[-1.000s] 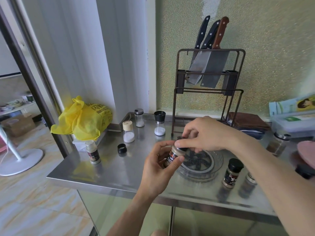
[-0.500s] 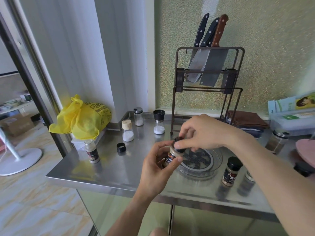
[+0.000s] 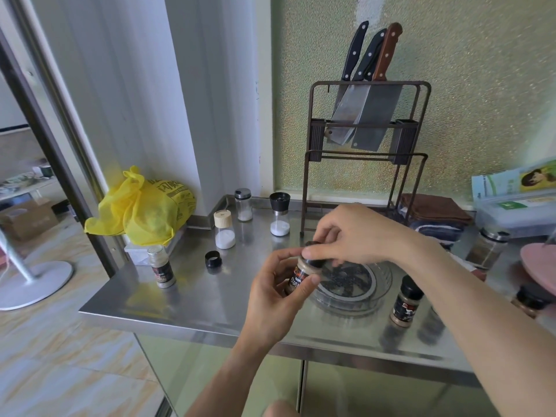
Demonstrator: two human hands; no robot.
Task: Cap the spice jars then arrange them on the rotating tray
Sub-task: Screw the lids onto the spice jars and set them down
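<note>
The left hand (image 3: 275, 291) is curled round a small pepper jar (image 3: 301, 273), holding it tilted just above the steel surface (image 3: 210, 299). The right hand (image 3: 353, 234) comes over from the other side, its fingertips pinching the black cap (image 3: 314, 259) that sits on the jar's mouth; whether the cap is fully seated I cannot tell.

Directly behind and below both hands lies the clear rotating tray (image 3: 379, 291), with a dark patterned centre and no jar on it. Just to the right of the right forearm stands a capped jar with a black lid (image 3: 406, 300), close beside the tray's rim. Further right, partly blurred, another dark-lidded jar (image 3: 531, 299) sits near a pink round object (image 3: 540, 263), and a taller silver-capped jar (image 3: 487, 246) stands beyond the right wrist.

To the left of the left hand, a loose black cap (image 3: 213, 259) lies on the surface by itself, and further left an uncapped jar with a foil seal (image 3: 161, 266) stands upright. Beyond these, away from the hands, are three shakers of white powder: one with a cream lid (image 3: 224, 229), one with a silver lid (image 3: 243, 205) and a black-topped grinder (image 3: 279, 214).

At the far left corner slumps a yellow plastic bag (image 3: 141, 207). Against the wall behind the right hand rises a dark metal knife rack (image 3: 368, 139) holding cleavers, with folded cloths (image 3: 433, 213) beside it.
</note>
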